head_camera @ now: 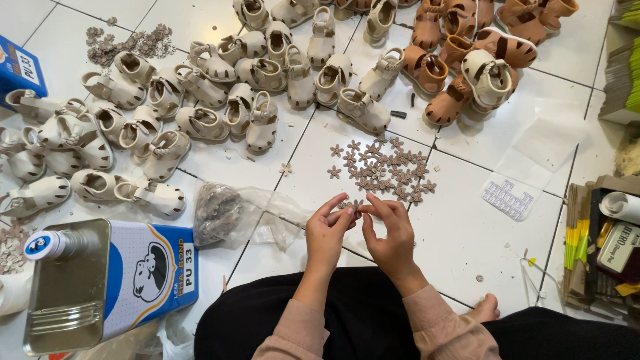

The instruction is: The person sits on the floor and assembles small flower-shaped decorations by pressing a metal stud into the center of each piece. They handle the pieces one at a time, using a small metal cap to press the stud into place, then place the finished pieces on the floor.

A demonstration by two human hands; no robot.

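A large blue-and-white rectangular tin (110,283) sits on the floor well left of the grip. A clear plastic bag (233,213) lies just left. Left hand (327,233) and right hand (393,237) pinch together on small brown flower pieces (351,205).

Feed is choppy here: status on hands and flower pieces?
Left hand and right hand pinch one flower piece together. Flower pile on floor ahead. Plastic bag left of hands, not blocking.

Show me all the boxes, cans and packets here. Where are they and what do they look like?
Glue can: bottom left, lying flat, blue, white and silver.
Blue box: left edge, rectangular.
Clear plastic bag: floor by the left hand, brownish pieces inside.
Blister sheet: right of the right hand, white, flat.
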